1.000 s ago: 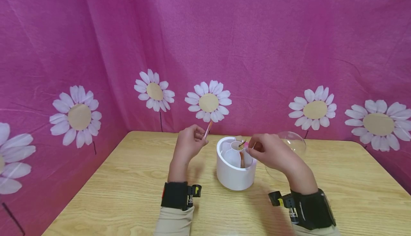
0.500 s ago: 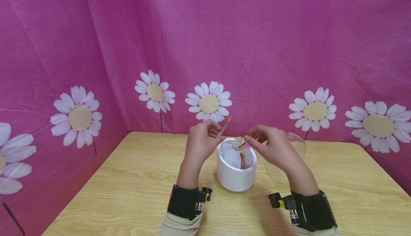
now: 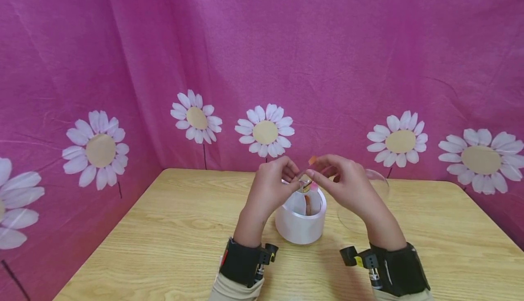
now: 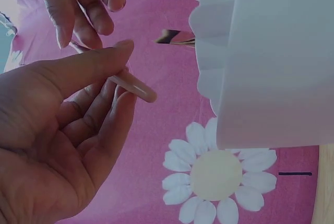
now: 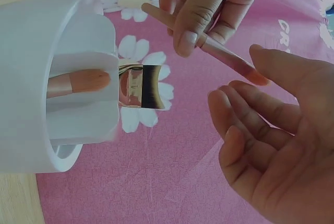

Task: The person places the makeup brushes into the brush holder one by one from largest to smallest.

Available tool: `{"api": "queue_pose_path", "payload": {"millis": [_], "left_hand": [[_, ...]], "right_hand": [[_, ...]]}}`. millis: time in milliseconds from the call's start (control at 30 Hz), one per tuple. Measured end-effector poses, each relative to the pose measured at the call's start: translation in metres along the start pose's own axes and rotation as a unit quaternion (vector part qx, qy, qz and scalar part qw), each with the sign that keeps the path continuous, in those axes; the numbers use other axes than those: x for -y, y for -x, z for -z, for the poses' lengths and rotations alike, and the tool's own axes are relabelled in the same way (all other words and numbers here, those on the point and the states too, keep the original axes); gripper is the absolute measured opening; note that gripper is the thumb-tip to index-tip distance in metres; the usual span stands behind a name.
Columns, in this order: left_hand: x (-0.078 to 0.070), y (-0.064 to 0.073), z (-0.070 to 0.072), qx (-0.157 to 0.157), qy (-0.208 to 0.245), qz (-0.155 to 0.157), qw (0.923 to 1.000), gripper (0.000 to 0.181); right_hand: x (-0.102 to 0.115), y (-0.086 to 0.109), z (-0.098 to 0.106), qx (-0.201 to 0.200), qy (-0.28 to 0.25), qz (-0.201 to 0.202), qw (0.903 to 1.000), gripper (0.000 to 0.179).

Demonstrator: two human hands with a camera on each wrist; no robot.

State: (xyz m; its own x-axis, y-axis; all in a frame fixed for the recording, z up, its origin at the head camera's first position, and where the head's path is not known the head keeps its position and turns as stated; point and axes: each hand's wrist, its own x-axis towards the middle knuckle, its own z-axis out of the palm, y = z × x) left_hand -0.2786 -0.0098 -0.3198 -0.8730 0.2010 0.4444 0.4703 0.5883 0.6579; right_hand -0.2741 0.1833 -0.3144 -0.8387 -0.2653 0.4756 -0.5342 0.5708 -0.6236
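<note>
My left hand [image 3: 270, 185] pinches a small makeup brush [image 5: 225, 54] by its pale handle, between thumb and fingers. The brush slants, with its orange bristles toward my right hand [image 3: 350, 180]. In the right wrist view, the right thumb and fingers lie parted around the bristle tip; whether they touch it I cannot tell. Below both hands stands a white round brush holder [image 3: 300, 227] with a slanted rim and inner compartments. A flat brush [image 5: 142, 86] with dark bristles and a gold ferrule sticks out of it. Another brush [image 5: 88, 81], orange-bristled, sits in a compartment.
A transparent round cover [image 3: 380, 183] lies on the wooden table [image 3: 176, 228], right of the holder and partly behind the right hand. A pink cloth [image 3: 327, 55] with white daisies hangs behind and to the left of the table.
My left hand has moved right with the makeup brush, from left of the holder to above it, bringing the bristles to the right hand. The right hand has shifted only slightly.
</note>
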Motion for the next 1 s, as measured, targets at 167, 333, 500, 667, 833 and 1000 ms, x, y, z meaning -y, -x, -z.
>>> {"api": "queue_pose_path", "payload": {"millis": [167,333,500,667,833,1000], "left_hand": [[-0.0014,0.0003,-0.0007,0.015,0.006,-0.023,0.9996,0.019],[-0.0020,0.0001,-0.0010,0.024,0.013,-0.041,0.9988,0.020],[-0.0028,-0.0002,-0.0009,0.030,0.022,-0.053,0.9979,0.019],[-0.0038,-0.0003,-0.0010,0.037,0.030,-0.063,0.9969,0.018],[-0.0050,0.0003,-0.0008,0.046,0.028,-0.058,0.9968,0.019],[-0.0055,0.0021,0.0026,0.064,-0.002,-0.025,0.9976,0.024]], "right_hand": [[0.0014,-0.0005,-0.0003,-0.009,-0.003,0.009,0.9999,0.023],[0.0033,0.0002,0.0008,-0.018,-0.004,0.015,0.9997,0.018],[0.0055,0.0012,0.0018,-0.028,-0.010,0.025,0.9992,0.017],[0.0063,0.0016,0.0020,-0.032,-0.021,0.035,0.9987,0.014],[0.0071,0.0021,0.0039,-0.039,-0.016,0.041,0.9983,0.014],[0.0076,0.0039,0.0087,-0.042,-0.007,0.032,0.9986,0.016]]}}
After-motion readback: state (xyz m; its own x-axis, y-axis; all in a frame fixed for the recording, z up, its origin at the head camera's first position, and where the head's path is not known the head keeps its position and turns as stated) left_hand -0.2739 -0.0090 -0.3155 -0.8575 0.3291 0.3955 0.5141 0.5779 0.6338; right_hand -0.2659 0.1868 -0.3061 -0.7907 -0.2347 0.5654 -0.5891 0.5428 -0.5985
